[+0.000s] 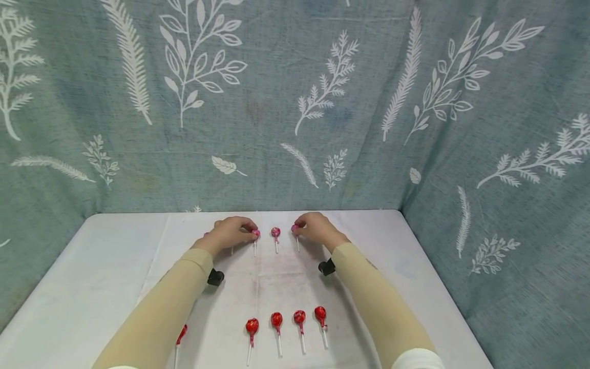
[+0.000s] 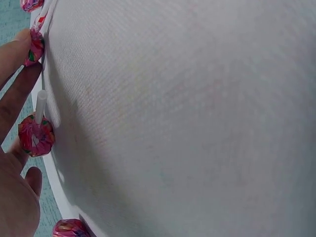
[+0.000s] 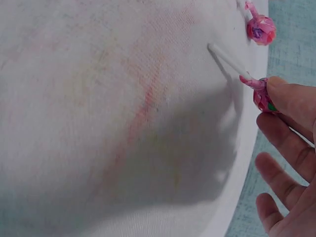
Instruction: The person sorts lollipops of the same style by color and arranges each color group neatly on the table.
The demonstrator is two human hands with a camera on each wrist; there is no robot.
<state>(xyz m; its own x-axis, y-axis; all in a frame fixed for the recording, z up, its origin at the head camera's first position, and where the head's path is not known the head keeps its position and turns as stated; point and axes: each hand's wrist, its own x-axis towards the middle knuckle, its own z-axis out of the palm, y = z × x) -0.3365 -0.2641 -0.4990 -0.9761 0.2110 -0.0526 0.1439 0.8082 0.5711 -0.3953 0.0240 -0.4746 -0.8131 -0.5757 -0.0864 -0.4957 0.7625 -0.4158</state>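
Observation:
At the far side of the white table, my left hand [image 1: 229, 233] pinches the wrapped candy of a pink lollipop [image 2: 36, 48] between thumb and finger. Another pink lollipop [image 2: 36, 137] shows just below those fingers in the left wrist view, and one more [image 2: 70, 228] lies lower down. My right hand [image 1: 317, 229] holds a pink lollipop [image 3: 263, 96] by its head, its white stick pointing away from the fingers. Between the two hands lies a single pink lollipop [image 1: 275, 232], stick toward me.
Several red lollipops [image 1: 276, 320] lie in a row nearer to me, and another [image 1: 182, 334] is partly covered by my left sleeve. The white table [image 1: 396, 241] backs onto a grey-green leaf-print curtain [image 1: 267, 128], which also hangs at both sides.

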